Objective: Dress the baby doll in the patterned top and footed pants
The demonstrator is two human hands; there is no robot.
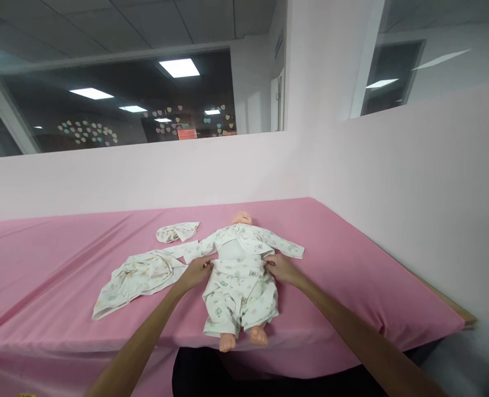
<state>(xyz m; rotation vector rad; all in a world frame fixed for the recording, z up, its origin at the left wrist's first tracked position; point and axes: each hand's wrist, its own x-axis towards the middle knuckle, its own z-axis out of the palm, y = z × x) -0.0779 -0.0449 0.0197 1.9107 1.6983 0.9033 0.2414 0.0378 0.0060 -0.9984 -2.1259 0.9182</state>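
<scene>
A baby doll (243, 218) lies on its back, head toward the wall and bare feet at the front edge. It wears a white printed jacket (248, 237), with both sleeves stretched out to the sides, and matching printed pants (240, 286). My left hand (198, 271) pinches the waistband at its left side. At the right side of the waistband, my right hand (281, 268) is closed on the fabric too. Part of the doll's white middle shows between jacket and pants.
A pink cloth (331, 270) covers the table. Left of the doll lie a crumpled printed garment (141, 275) and a small printed cap-like piece (177, 231). A white wall (211, 176) with windows stands behind, another wall at right.
</scene>
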